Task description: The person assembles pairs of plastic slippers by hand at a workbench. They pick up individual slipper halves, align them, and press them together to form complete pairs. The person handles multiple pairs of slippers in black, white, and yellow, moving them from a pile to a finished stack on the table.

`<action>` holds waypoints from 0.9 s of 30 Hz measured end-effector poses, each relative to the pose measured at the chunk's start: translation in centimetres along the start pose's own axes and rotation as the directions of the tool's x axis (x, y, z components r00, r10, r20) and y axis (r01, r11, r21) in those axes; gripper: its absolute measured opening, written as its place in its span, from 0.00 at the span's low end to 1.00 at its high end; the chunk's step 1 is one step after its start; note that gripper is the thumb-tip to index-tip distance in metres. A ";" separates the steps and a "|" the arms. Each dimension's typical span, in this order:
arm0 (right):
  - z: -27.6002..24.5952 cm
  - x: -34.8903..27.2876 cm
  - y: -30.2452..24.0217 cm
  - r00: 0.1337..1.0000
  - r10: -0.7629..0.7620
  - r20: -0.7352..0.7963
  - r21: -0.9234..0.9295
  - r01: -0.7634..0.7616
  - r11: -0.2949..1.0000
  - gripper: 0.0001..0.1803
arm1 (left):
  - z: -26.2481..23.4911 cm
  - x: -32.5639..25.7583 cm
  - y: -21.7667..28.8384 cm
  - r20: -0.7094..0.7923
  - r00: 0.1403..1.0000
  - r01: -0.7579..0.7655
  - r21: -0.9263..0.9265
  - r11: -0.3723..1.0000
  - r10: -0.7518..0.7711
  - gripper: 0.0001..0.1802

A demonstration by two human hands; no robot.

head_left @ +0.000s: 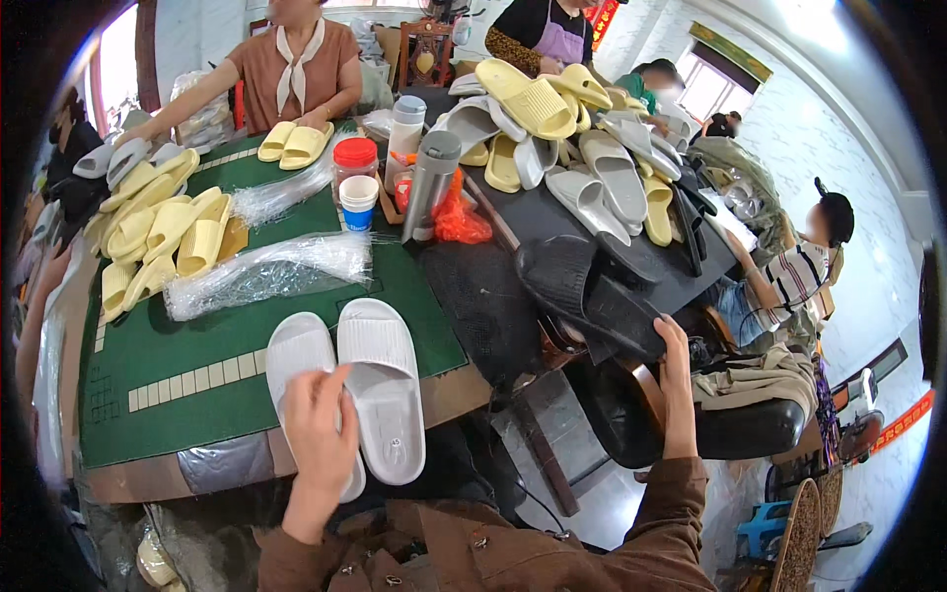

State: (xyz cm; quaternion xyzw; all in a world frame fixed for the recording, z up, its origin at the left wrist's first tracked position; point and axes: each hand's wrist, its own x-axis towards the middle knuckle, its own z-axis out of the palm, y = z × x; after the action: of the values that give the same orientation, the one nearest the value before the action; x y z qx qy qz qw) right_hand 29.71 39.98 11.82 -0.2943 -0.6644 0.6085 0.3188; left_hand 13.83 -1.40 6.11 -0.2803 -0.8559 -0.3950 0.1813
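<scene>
A pair of light grey slippers [392,424] lies side by side at the near edge of the green-topped table. My left hand [321,434] is over the left one, fingers loosely bent and a little apart, hiding part of its footbed; I see nothing held in it. Out to the right, my right hand [675,360] has its fingers on the heel end of a black slipper [592,296], closed on its edge. A second black slipper [628,259] lies against the far side of that one.
Clear plastic sleeves [276,271] and yellow slippers [158,232] lie on the green table [227,365]. Farther back stand a paper cup [358,205], a red-lidded jar [354,161] and flasks [431,183]. Slippers [602,163] heap the dark table. Several people work around; a black chair [750,424] is right.
</scene>
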 end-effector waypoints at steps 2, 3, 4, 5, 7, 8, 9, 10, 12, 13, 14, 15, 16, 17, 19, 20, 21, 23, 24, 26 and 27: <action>-1.4 0.7 1.4 0.998 0.006 0.057 0.049 -0.009 0.999 0.14 | 0.5 -2.0 0.5 0.113 0.993 0.003 0.117 0.993 -0.016 0.24; -2.0 1.3 2.4 0.996 0.009 0.088 0.074 -0.016 0.997 0.14 | 0.8 -2.7 0.5 0.167 0.985 0.001 0.178 0.984 -0.032 0.26; -1.7 1.5 3.0 0.998 0.041 0.044 0.013 -0.041 0.999 0.17 | 1.4 -3.2 0.1 0.194 0.980 -0.085 0.255 0.963 0.035 0.32; -1.3 1.9 3.3 1.000 -0.009 0.028 -0.099 0.011 0.995 0.18 | 1.9 -3.2 0.0 0.202 0.979 -0.083 0.269 0.959 0.028 0.32; -0.5 2.8 4.0 0.994 -0.111 0.020 -0.316 0.112 0.942 0.20 | 3.2 -2.8 -0.2 0.215 0.977 -0.075 0.301 0.951 0.009 0.32; -0.3 3.6 4.3 0.984 -0.164 0.071 -0.436 0.179 0.882 0.22 | 3.6 -2.2 -0.6 0.249 0.966 -0.011 0.304 0.953 -0.069 0.34; -0.3 4.3 4.4 0.977 -0.168 0.134 -0.458 0.211 0.864 0.25 | 4.1 -2.1 -1.5 0.208 0.977 -0.025 0.341 0.940 -0.050 0.34; -0.2 4.7 4.8 0.984 -0.144 0.106 -0.420 0.176 0.890 0.27 | 4.6 -2.2 -2.7 0.170 0.985 -0.040 0.381 0.924 -0.028 0.34; 0.5 4.5 3.5 0.990 -0.033 0.136 -0.334 0.078 0.939 0.31 | 3.7 -2.4 -3.8 0.121 0.991 0.003 0.410 0.912 -0.058 0.31; 0.2 4.7 3.6 0.995 -0.032 0.094 -0.365 0.064 0.929 0.31 | 2.9 -2.7 -4.5 0.099 0.991 0.040 0.414 0.909 -0.089 0.29; -0.2 4.9 3.1 0.991 -0.010 0.132 -0.405 0.063 0.912 0.32 | 1.8 -3.0 -6.0 0.078 0.990 0.075 0.412 0.908 -0.118 0.27; -0.6 5.3 2.7 0.986 0.014 0.167 -0.444 0.063 0.894 0.33 | 0.5 -3.3 -7.6 0.059 0.988 0.109 0.409 0.906 -0.145 0.25; -1.1 5.9 3.1 0.985 -0.037 0.170 -0.493 0.118 0.862 0.35 | -1.1 -3.5 -9.1 0.016 0.982 0.159 0.462 0.873 -0.188 0.23; -1.5 6.6 3.6 0.988 -0.048 0.150 -0.473 0.114 0.874 0.36 | -3.0 -3.7 -10.9 -0.030 0.974 0.209 0.513 0.833 -0.225 0.21; -1.7 8.0 4.3 0.991 -0.080 0.111 -0.431 0.120 0.894 0.39 | -6.8 -4.4 -16.3 -0.090 0.959 0.263 0.625 0.735 -0.267 0.20; -0.8 7.9 3.5 0.995 0.011 0.103 -0.405 0.032 0.914 0.43 | -9.1 -4.9 -19.4 -0.108 0.938 0.315 0.657 0.685 -0.328 0.19; 0.1 7.6 2.6 0.992 0.037 0.125 -0.360 0.011 0.933 0.44 | -11.4 -5.2 -22.3 -0.128 0.914 0.362 0.685 0.632 -0.385 0.19; 1.4 7.5 1.5 0.981 0.091 0.172 -0.266 -0.042 0.963 0.45 | -15.7 -5.6 -26.0 -0.175 0.880 0.419 0.723 0.549 -0.442 0.20; 1.1 8.0 1.8 0.993 0.043 0.108 -0.261 -0.013 0.965 0.41 | -17.3 -5.6 -29.4 -0.222 0.897 0.404 0.762 0.506 -0.383 0.20; 1.4 9.6 2.7 0.999 -0.054 -0.002 -0.262 0.051 0.964 0.34 | -19.5 -6.5 -33.0 -0.303 0.884 0.439 0.797 0.414 -0.355 0.20; 1.0 10.0 2.6 0.993 -0.113 -0.013 -0.300 0.104 0.948 0.29 | -20.3 -6.5 -33.7 -0.330 0.864 0.471 0.796 0.379 -0.381 0.20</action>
State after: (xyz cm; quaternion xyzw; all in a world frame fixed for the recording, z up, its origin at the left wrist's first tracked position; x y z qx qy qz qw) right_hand 22.66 47.36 9.79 -0.3112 -0.7591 0.4781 0.3136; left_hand -0.31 -37.27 -4.04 0.0953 -0.9687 0.0362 0.2265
